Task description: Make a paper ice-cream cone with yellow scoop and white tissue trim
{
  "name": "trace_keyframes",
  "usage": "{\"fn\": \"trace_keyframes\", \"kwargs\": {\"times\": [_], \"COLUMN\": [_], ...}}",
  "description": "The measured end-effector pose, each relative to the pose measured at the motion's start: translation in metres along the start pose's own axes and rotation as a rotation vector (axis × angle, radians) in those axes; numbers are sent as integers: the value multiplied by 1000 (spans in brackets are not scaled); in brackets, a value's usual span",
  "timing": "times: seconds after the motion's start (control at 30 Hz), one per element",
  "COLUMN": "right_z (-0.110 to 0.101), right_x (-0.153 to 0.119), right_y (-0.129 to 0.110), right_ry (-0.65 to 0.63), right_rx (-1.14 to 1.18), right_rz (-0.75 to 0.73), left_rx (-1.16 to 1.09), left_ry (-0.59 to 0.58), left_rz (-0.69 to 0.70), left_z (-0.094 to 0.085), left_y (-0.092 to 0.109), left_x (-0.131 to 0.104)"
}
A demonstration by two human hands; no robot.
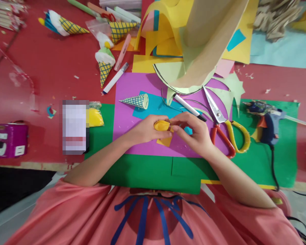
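Observation:
My left hand (145,130) is closed round a small rounded yellow piece (162,125), its material not clear from here. The fingertips of my right hand (193,131) press together at its right edge; whether they pinch the piece itself or something tiny is hidden. Below the fingers shows an orange-yellow paper scrap (164,141), and a blue scrap (188,130) lies under my right hand. Beyond my hands, a small pale cone with a blue lattice (135,101) rests on blue paper (153,110). A black-and-white marker (188,106) lies just past my right hand.
Large scissors (220,119) with red and yellow handles lie right, before a blue glue gun (269,127). Decorated paper cones (105,66), a phone (75,127) and a yellow packet (95,116) are left. A big curled paper sheet (206,41) rises at the back.

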State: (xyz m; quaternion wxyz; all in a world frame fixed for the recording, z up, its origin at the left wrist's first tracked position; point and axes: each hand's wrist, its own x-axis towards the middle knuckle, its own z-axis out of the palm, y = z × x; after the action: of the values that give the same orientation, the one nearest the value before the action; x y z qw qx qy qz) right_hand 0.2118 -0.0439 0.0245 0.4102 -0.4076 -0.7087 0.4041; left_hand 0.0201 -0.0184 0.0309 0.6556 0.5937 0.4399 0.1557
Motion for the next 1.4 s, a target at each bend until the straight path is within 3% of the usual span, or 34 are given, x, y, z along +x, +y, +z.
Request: {"fn": "trace_keyframes", "kwargs": {"times": [0.13, 0.27, 0.4, 0.57, 0.73, 0.93, 1.03, 1.1, 1.17, 1.3, 1.4], "right_z": [-8, -9, -10, -9, -4, 7, 11, 10, 7, -1, -5], "right_x": [4, 4, 3, 3, 1, -4, -4, -3, -2, 0, 2], "right_y": [3, 4, 3, 2, -1, -5, -5, -4, -3, 1, 3], "right_ry": [-37, -58, -85, -86, -51, 11, 32, 16, -10, -69, -82], "right_rx": [-72, -77, -86, -124, -114, -11, 80, 104, 106, 81, 26], "right_rz": [-214, -263, -271, -270, -141, 175, 343, 390, 349, 88, -113], "left_rx": [-170, -192, -142, -24, 293, 711, 812, 730, 512, -9, -179], "left_ry": [-127, -210, -215, -141, -2, 162, 162, 124, 71, -106, -271], "left_rz": [-96, -144, -129, 6, 132, 370, 389, 303, 185, 39, -78], "left_z": [-4, 0, 3, 5, 7, 11, 13, 11, 8, -4, -10], "left_y": [5, 4, 4, 1, -8, -19, -20, -17, -13, -7, -3], "left_x": [-1, 0, 0, -2, -3, -2, -1, -1, -1, -2, -3]}}
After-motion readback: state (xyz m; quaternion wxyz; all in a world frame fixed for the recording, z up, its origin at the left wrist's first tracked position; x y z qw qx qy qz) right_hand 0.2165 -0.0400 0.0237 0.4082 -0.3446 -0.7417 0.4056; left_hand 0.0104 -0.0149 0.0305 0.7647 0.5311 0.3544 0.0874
